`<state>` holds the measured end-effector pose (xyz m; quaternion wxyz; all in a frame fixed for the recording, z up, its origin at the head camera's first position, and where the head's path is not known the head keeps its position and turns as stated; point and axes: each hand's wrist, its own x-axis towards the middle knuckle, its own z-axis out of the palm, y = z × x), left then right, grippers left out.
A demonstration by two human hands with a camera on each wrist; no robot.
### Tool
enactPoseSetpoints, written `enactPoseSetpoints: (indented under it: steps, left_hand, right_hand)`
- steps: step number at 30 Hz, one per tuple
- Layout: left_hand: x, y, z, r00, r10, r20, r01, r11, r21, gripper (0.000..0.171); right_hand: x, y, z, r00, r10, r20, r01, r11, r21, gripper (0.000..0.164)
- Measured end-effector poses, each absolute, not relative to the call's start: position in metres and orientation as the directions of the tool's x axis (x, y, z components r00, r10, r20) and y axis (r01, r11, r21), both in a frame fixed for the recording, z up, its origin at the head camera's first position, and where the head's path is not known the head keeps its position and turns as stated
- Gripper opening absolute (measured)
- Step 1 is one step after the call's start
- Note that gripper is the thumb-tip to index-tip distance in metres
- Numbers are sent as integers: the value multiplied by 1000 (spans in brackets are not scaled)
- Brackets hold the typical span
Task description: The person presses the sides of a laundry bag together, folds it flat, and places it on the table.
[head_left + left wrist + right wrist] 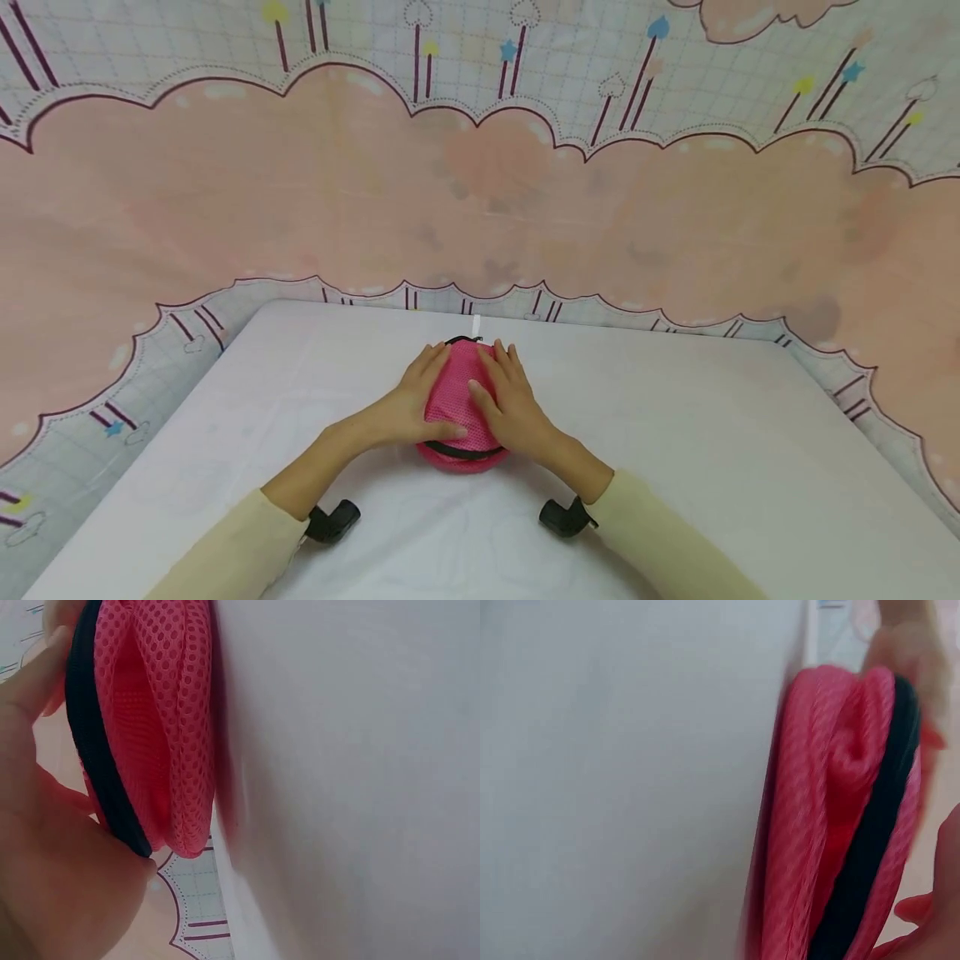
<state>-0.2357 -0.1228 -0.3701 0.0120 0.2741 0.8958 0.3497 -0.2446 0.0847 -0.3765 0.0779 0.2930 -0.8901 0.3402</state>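
1. A pink mesh pouch (459, 392) is lying on the white tabletop (675, 417), just below the centre of the head view.
2. The left hand (414, 407) is resting on the pouch's left side, thumb and fingers spreading wide.
3. The right hand (521, 410) is touching the right side, its fingers also spreading.
4. In the left wrist view, a black band (103, 754) is running beside a gap in the mesh, at upper left.
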Motion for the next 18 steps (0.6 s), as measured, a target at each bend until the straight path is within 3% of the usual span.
enactPoseSetpoints:
  steps: [18]
  left_hand:
    - [-230, -124, -383, -837, 529, 139, 485, 600, 637, 112]
  right_hand:
    - [-238, 82, -381, -848, -358, 391, -529, 631, -568, 51]
